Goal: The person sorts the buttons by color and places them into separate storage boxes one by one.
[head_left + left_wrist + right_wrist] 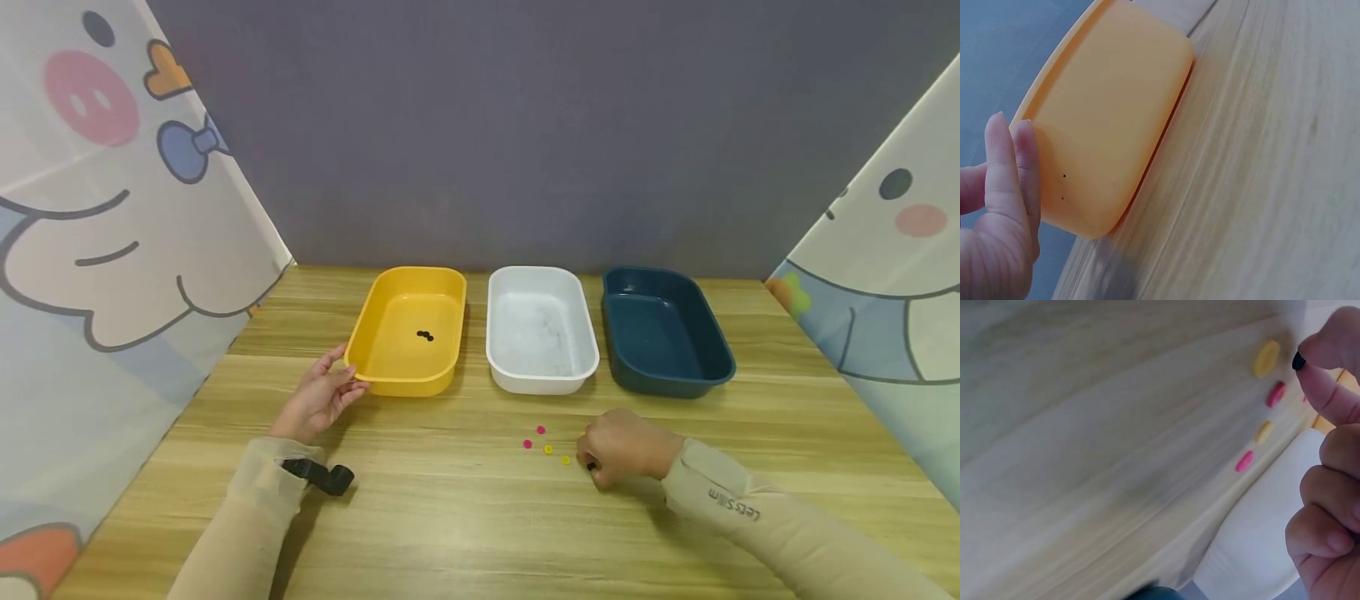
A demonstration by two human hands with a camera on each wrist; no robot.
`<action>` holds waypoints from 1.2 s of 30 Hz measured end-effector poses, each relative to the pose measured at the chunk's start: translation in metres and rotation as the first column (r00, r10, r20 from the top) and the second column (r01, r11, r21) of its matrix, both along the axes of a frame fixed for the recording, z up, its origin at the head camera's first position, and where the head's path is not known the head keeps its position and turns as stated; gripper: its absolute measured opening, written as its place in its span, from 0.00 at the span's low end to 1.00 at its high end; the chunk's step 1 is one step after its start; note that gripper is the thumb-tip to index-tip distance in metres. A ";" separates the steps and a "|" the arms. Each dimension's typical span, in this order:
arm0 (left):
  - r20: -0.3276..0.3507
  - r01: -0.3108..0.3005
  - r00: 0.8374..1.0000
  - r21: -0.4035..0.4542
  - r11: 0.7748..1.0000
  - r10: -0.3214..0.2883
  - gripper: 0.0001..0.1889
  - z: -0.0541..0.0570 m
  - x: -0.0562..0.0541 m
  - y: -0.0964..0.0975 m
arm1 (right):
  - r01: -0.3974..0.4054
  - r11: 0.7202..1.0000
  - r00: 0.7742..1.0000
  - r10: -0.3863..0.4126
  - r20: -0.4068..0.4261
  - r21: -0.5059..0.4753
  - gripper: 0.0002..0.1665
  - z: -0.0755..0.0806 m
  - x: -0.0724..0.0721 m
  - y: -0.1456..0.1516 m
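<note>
My right hand (622,447) pinches a small black button (1298,361) between thumb and forefinger, low over the table, its other fingers curled in. Beside it lie loose pink buttons (541,430) and yellow buttons (566,460); the hand hides part of this spot in the head view. At the left, my left hand (318,400) holds the near left corner of a yellow bin (405,387), thumb at the rim and fingers along the outer wall (1104,119). Inside that bin, a few black buttons (426,335) lie close together.
A white bin (542,385) stands in the middle of the row, a dark blue bin (667,385) at its right. Behind them rises a grey panel (480,133). Cartoon-printed cloths (150,242) flank the wooden table (420,517) on both sides.
</note>
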State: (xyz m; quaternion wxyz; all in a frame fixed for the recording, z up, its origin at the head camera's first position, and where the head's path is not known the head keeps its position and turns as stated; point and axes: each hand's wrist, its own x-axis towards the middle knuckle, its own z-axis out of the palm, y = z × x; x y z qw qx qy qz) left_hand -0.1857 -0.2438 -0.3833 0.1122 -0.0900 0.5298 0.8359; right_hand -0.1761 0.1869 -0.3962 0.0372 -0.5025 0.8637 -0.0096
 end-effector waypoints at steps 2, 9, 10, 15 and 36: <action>-0.002 0.001 1.000 -0.003 1.000 -0.001 0.35 0.000 0.000 0.001 | -0.003 1.000 1.000 0.003 -0.005 -0.019 0.13 0.002 -0.001 -0.001; -0.020 -0.019 1.000 -0.029 0.999 0.018 0.35 -0.001 -0.001 0.004 | -0.010 0.999 0.997 0.006 -0.080 -0.053 0.10 0.019 -0.008 -0.007; -0.021 -0.021 1.000 -0.034 0.999 0.021 0.35 -0.002 -0.001 0.004 | -0.015 0.998 0.996 0.009 -0.092 -0.055 0.10 0.022 -0.009 -0.007; -0.039 -0.025 0.999 -0.087 0.996 0.022 0.33 -0.004 -0.002 0.004 | -0.020 0.994 0.991 0.006 -0.131 -0.108 0.10 0.037 -0.016 -0.011; -0.061 -0.019 0.998 -0.140 0.990 0.011 0.31 -0.006 0.001 0.004 | 0.036 0.975 0.973 -0.085 -0.216 -0.219 0.03 0.069 -0.064 -0.044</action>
